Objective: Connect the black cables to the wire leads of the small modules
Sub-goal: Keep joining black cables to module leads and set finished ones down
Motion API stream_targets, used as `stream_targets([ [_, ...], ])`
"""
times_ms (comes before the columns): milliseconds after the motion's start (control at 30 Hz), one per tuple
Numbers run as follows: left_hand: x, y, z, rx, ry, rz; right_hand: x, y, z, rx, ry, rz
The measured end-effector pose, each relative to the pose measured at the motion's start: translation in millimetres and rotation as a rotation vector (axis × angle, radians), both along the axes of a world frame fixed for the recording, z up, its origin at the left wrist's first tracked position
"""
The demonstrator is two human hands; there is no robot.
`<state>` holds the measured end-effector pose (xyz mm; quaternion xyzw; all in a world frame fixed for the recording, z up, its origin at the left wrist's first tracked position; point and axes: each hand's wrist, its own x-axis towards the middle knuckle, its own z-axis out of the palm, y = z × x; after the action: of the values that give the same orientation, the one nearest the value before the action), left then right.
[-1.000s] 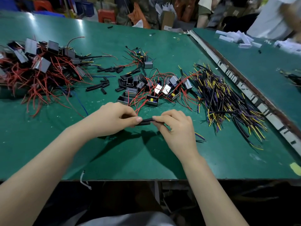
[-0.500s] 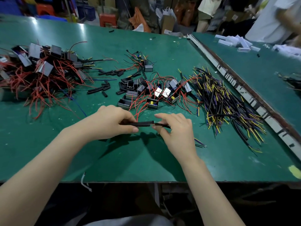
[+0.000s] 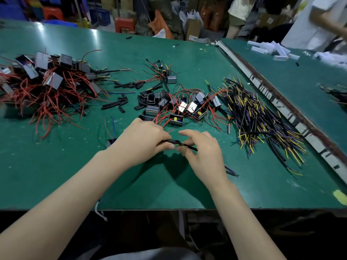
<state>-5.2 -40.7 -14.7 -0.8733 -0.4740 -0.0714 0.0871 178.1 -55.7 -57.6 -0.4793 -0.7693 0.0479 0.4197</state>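
Nearest the table's front edge, both hands meet over the green table [image 3: 75, 175], close together and joined by one black cable [image 3: 185, 145]. The left hand [image 3: 144, 139] has its fingers curled round the cable's thicker sleeved end, thumb tip pressed on top. The right hand [image 3: 202, 151] pinches the thinner part of the same cable between thumb and forefinger, the other fingers loosely spread. The cable is a slim, matte black length, held just above the table surface, running from the left hand down and right to end just past the right thumb. Purple and blue wire ends [image 3: 231, 170] show on the table just right of the right wrist.

Just beyond the hands lies a cluster of small modules [image 3: 180, 107], black open-topped cases with red wire leads, some showing yellow parts inside, some with shiny faces. To their left are short black sleeve pieces [image 3: 114, 104]. On the right sits a spread heap of black cables with yellow and purple ends [image 3: 262, 121]. Far left is a large tangle of modules with red leads [image 3: 47, 85]. A metal strip [image 3: 262, 87] divides this table from a neighbouring one, where white blocks [image 3: 272, 48] lie near a person in white [image 3: 309, 21].
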Motion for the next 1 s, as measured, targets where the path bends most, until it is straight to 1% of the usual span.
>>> stream_targets([
  [67, 1, 0, -5, -0.024, -0.018, -0.005, 0, 0, -1, 0.012, -0.03, 0.011],
  [200, -5, -3, -5, -0.168, -0.255, -0.002, -1, 0, -1, 0.01, -0.008, -0.009],
  [300, -18, -6, -1, -0.256, -0.338, 0.05, -2, 0, 0, 0.009, 0.018, -0.044],
  [400, -32, -6, 0, -0.365, -0.421, 0.048, -2, 1, 0, 0.012, 0.022, -0.06],
  [467, -34, -8, 0, -0.351, -0.409, 0.039, -3, 1, -1, 0.011, 0.008, -0.048],
  [633, -26, -11, -5, -0.243, -0.415, 0.027, 0, 1, -2, 0.009, 0.019, -0.033],
  [733, -25, -11, -7, -0.184, -0.499, 0.023, -1, 1, -1, 0.092, 0.014, -0.083],
  [833, -26, -12, -2, -0.09, -0.671, 0.063, -11, -2, 0, 0.315, 0.006, -0.107],
  [900, -30, -12, 7, -0.074, -0.872, 0.15, -19, -3, 1, 0.401, 0.037, -0.051],
  [933, -33, -11, 13, -0.095, -1.0, 0.185, -22, -2, 2, 0.391, 0.035, -0.007],
  [1000, -40, -8, 27, -0.123, -1.235, 0.22, -28, 5, 5, 0.28, -0.031, 0.069],
])
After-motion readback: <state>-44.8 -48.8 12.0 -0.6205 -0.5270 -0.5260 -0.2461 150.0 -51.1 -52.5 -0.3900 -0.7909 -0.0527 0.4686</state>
